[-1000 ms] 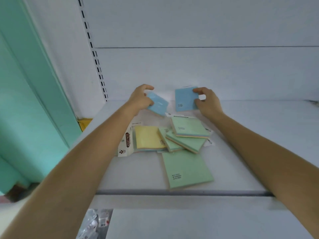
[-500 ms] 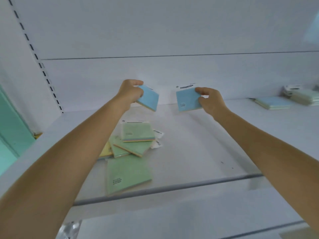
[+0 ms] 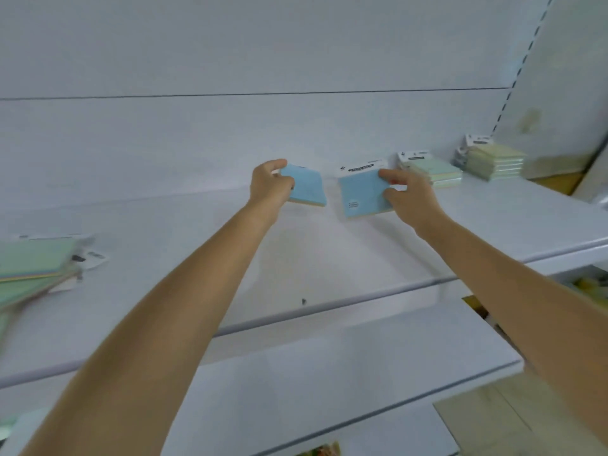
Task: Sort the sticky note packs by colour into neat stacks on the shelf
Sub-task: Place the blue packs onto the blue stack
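My left hand (image 3: pixel 269 187) grips a blue sticky note pack (image 3: pixel 307 189) by its left edge, held above the white shelf (image 3: pixel 329 258). My right hand (image 3: pixel 406 197) holds a second blue pack (image 3: pixel 360 194) with a white header card, pinched at its right side. Both packs hang side by side, a small gap between them. At the shelf's right end sit a pale green stack (image 3: pixel 431 171) and a taller yellow-green stack (image 3: pixel 493 161). A loose pile of green packs (image 3: pixel 36 268) lies at the far left, partly cut off by the frame edge.
The shelf's front lip (image 3: pixel 329 307) runs across below my forearms. A lower shelf (image 3: pixel 296 390) lies beneath it. A slotted upright (image 3: pixel 513 77) rises at the back right. A small dark speck (image 3: pixel 303 301) lies near the front edge.
My view and both hands have swung right along the shelf, carrying the blue packs. The loose green pile has slid to the far left, and the right-end stacks have come closer.
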Demonstrator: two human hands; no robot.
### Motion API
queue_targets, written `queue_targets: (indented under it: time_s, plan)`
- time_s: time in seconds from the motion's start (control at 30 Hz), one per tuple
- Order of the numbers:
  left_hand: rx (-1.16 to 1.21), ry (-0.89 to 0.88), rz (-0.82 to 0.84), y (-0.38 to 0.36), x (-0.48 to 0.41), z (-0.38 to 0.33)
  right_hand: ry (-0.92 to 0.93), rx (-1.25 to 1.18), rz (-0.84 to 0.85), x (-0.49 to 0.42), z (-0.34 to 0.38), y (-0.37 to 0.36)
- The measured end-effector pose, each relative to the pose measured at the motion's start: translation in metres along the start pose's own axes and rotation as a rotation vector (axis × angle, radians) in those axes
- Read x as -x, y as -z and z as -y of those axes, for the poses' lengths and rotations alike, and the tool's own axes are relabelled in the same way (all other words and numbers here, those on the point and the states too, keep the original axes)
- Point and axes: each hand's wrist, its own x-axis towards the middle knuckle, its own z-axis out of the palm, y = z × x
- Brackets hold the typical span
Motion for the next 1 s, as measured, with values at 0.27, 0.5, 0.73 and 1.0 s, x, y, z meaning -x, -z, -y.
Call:
queue_targets:
  time_s: [0.27,0.5,0.73,1.0]
  plan:
    - [0.031,0.018,-0.119,-0.054,-0.012,-0.008,0.01,-0.007,-0.001,-0.032,-0.033,0.038]
    - [0.071,-0.009,-0.152,-0.075,-0.028,-0.013,-0.011,-0.077,-0.001,-0.055,-0.039,0.041]
    - [0.041,-0.041,-0.177,-0.086,-0.038,-0.007,-0.037,-0.051,0.071,-0.088,-0.038,0.027]
    - [0.036,-0.084,-0.281,-0.086,-0.05,-0.004,0.081,0.277,0.191,-0.115,-0.049,0.013]
